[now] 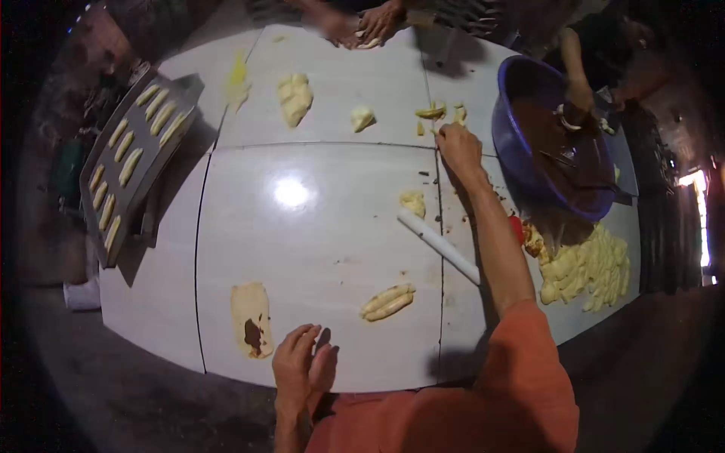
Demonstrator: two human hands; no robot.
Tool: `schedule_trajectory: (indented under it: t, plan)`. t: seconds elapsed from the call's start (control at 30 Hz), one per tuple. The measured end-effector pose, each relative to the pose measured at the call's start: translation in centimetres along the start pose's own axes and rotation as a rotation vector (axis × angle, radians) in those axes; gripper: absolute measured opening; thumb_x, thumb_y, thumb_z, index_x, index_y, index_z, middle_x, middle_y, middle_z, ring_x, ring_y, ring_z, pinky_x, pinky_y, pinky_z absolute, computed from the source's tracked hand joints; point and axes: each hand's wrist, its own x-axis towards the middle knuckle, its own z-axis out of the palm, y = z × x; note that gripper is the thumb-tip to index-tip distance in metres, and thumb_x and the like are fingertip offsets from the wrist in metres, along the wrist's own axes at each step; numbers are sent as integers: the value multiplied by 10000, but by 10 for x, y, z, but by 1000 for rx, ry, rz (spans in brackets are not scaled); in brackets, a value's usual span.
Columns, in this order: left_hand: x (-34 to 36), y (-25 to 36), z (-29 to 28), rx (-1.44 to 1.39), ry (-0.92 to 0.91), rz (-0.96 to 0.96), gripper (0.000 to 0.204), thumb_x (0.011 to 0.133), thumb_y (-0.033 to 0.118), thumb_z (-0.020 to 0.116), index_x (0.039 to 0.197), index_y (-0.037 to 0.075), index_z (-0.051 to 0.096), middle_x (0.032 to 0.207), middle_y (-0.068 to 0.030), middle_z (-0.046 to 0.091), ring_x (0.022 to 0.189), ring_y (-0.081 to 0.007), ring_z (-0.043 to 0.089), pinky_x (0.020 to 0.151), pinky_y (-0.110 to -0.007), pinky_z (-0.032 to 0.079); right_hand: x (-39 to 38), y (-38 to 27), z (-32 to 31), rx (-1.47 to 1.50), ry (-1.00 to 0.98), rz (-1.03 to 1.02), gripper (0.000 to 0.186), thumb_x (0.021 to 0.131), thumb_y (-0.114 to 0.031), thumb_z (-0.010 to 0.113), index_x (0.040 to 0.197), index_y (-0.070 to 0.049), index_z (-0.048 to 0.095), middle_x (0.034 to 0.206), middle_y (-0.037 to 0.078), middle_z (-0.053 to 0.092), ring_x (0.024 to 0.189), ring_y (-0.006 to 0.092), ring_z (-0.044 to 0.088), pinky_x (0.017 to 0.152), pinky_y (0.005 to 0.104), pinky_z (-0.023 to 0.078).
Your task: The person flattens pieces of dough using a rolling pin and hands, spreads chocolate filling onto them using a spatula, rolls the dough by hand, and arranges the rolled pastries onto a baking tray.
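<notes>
My right hand point(458, 145) reaches across to small yellow strips point(430, 112), its fingers closed at their near side; what they hold is hidden. My left hand point(298, 355) is open near the front edge, fingers slightly bent, beside a flattened dough sheet point(245, 302) with a dark brown smear. Right of that lie two rolled dough pieces point(387, 302) side by side. A white rolling pin point(436, 244) lies slanted beside my right forearm, below a dough lump point(412, 201). Two further lumps point(294, 98) point(362, 118) sit at the back of the white tiled table point(264, 189).
At left, a tilted metal tray point(106, 181) holds several dough fingers. At right are a purple basin point(604, 202) with brown contents, a red object point(516, 229) and many yellow pieces point(581, 268). A co-worker's hands point(381, 23) work at the back; another's arm point(575, 83) reaches into the basin.
</notes>
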Motion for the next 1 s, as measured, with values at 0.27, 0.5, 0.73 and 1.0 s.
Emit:
schedule_trajectory:
  t: [0.27, 0.5, 0.73, 1.0]
  plan:
    - [-50, -46, -45, 68, 230, -153, 228, 910, 64, 795, 1131, 21, 757, 1098, -133, 755, 931, -287, 749, 771, -384, 594, -63, -29, -11, 936, -157, 173, 407, 967, -327, 717, 1149, 34, 761, 955, 95, 754, 842, 190, 683, 775, 353, 544]
    - [-68, -94, -84, 68, 171, -144, 223, 885, 97, 827, 1090, 38, 765, 1061, -117, 750, 913, -264, 743, 748, -370, 599, -227, -211, -36, 798, -400, -212, 205, 963, -129, 723, 1088, 33, 731, 898, 103, 697, 823, 170, 673, 717, 320, 550]
    - [-36, -138, -122, 98, -34, 121, 268, 841, 220, 862, 1056, 89, 770, 984, -85, 739, 846, -267, 714, 715, -388, 558, -318, -323, 3, 604, -258, -626, 165, 884, -124, 802, 1028, -66, 748, 911, 79, 712, 720, 238, 716, 588, 335, 562]
    - [-17, -170, -130, 14, -146, 403, 194, 886, 231, 806, 1055, 149, 755, 961, -15, 708, 795, -206, 681, 673, -368, 513, -338, -348, 10, 533, -310, -538, 242, 863, -218, 843, 1065, -114, 760, 932, 63, 708, 705, 234, 707, 598, 348, 559]
